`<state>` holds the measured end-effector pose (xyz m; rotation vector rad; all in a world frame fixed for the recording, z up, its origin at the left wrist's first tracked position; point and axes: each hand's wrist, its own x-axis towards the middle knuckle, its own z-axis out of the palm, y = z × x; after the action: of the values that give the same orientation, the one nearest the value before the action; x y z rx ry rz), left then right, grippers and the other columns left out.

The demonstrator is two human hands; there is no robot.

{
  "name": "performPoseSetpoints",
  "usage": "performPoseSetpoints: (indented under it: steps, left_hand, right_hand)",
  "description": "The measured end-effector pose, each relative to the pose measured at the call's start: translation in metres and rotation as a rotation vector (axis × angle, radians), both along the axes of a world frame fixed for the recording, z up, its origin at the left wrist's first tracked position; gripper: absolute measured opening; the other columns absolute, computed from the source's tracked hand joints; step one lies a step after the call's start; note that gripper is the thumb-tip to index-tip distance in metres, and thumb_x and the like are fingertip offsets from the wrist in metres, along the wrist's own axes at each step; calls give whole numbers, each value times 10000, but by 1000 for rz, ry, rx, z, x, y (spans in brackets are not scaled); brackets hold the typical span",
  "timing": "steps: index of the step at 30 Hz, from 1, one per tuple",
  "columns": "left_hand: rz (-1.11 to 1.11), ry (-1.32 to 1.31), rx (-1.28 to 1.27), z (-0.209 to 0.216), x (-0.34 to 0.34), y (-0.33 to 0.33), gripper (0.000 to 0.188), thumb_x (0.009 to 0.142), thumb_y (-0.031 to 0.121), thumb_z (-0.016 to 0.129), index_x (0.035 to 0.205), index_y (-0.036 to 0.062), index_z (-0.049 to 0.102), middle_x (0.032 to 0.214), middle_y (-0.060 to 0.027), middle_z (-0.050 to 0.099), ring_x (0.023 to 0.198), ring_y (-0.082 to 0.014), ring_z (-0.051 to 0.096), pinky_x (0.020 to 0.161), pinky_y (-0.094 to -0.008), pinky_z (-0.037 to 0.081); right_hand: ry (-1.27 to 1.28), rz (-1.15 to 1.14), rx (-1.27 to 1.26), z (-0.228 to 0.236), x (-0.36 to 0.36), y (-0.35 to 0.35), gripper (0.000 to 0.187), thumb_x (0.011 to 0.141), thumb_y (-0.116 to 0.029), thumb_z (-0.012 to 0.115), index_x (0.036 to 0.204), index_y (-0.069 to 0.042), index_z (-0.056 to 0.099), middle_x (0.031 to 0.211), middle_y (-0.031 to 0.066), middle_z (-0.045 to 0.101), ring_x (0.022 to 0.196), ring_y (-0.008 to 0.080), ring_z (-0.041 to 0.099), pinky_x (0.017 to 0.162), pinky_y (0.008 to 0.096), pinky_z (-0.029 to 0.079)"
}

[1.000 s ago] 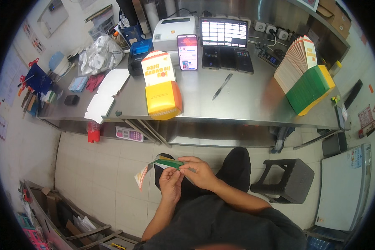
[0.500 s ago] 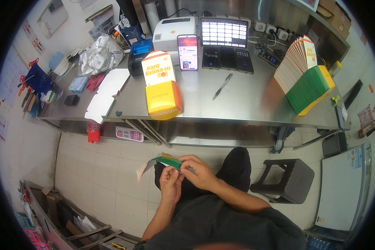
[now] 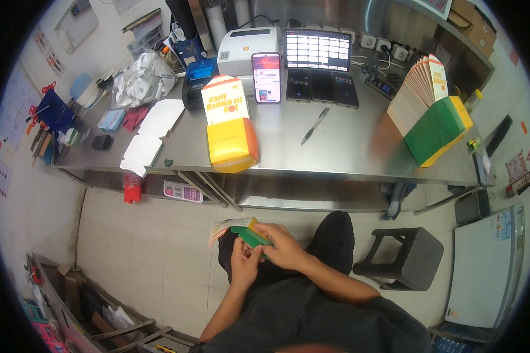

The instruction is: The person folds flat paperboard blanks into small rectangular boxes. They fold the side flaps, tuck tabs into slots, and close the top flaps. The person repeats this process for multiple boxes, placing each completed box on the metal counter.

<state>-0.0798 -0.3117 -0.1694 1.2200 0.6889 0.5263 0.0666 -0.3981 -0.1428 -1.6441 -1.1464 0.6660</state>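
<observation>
Above my lap I hold a partly folded paper food carton (image 3: 252, 236), green and yellow with a pale printed flap to its left. My left hand (image 3: 244, 263) grips its lower edge with closed fingers. My right hand (image 3: 285, 247) is closed around its right end, and that end is partly hidden by the fingers. On the steel table (image 3: 288, 153) ahead stands a yellow carton stack (image 3: 232, 144) with white printed flaps. A fanned stack of green and yellow cartons (image 3: 439, 132) is at the table's right. A white unfolded card sheet (image 3: 153, 132) lies at the left.
An upright phone (image 3: 266, 76), a tablet (image 3: 317, 48), several flat phones (image 3: 323, 87) and a pen (image 3: 315, 126) are on the table. Behind them sits a white printer (image 3: 247, 47). A dark stool (image 3: 415, 259) and a small white fridge (image 3: 486, 273) stand to the right.
The carton has swung right and turned, showing more of its green panel and pale flap. Both hands have shifted slightly right and down with it.
</observation>
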Motion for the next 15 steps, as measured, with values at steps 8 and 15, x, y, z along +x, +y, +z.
performPoseSetpoints:
  steps: [8,15]
  left_hand:
    - [-78,-11,172,-11,-3,-4,530,960,0,696,1445,26,482,1161,-85,668,983,-122,663,814,-279,565]
    - [171,-318,-155,-10,-4,3,412,1071,317,551,1383,48,545,1330,-90,616,1260,-227,579,1073,-434,459]
  right_hand:
    - [28,-44,122,15,-3,-2,429,963,-137,701,1374,-26,648,1318,179,649,1220,356,642,1038,417,514]
    - [-118,72,201,8,-6,-1,384,960,-99,674,1340,-48,696,1331,173,668,1177,361,657,1047,425,510]
